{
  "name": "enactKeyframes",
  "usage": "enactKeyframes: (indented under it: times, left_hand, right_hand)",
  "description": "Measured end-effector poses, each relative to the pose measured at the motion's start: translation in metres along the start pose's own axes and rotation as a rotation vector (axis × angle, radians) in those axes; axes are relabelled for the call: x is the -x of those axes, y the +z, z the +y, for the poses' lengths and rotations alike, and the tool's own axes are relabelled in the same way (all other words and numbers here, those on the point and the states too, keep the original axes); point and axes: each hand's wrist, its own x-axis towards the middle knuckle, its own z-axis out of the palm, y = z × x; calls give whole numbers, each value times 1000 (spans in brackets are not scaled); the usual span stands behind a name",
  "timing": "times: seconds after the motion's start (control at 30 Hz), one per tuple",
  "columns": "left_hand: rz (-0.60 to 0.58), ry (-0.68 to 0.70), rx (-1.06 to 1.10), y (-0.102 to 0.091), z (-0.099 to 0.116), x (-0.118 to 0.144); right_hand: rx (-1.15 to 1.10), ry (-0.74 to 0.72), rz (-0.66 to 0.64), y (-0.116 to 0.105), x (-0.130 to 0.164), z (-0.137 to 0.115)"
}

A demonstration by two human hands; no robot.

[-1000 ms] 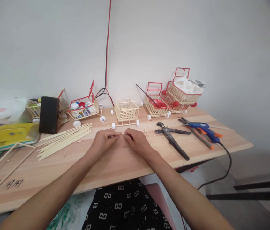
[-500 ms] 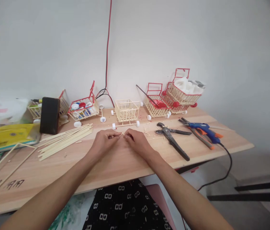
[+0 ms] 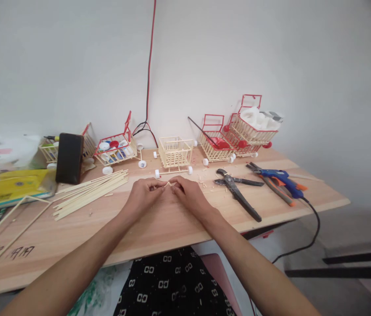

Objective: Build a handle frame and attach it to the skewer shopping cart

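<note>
Over the middle of the wooden table, my left hand (image 3: 144, 193) and my right hand (image 3: 188, 193) meet fingertip to fingertip. Both pinch a small pale wooden stick (image 3: 168, 184), which looks bent to a low peak between them; its ends are hidden in the fingers. Just beyond stands a miniature cart of bare sticks (image 3: 175, 151) with white wheels. To the left of my left hand lies a bundle of thin sticks (image 3: 91, 195). Black-handled cutting pliers (image 3: 238, 193) rest to the right of my right hand, with small offcuts nearby.
Along the wall stand red-trimmed mini carts, one holding bottle caps (image 3: 115, 149), one holding red material (image 3: 216, 142). A black phone (image 3: 69, 158) leans upright at left beside a yellow packet (image 3: 14, 186). At right lie a blue glue gun (image 3: 282, 179) and orange-grey pliers (image 3: 279, 191).
A little more of the stick shows between my fingertips, now peaked. Both hands stay in nearly the same place; the whole view has shifted very slightly.
</note>
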Motion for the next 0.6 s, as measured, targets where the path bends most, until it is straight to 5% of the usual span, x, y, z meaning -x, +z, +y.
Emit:
enactKeyframes:
  times: [0.4, 0.6]
  left_hand:
    - [6, -1, -1, 1, -1, 0]
    - [30, 17, -16, 1, -3, -1]
  right_hand:
    - [25, -103, -12, 2, -2, 2]
    - [-25, 5, 14, 3, -1, 2]
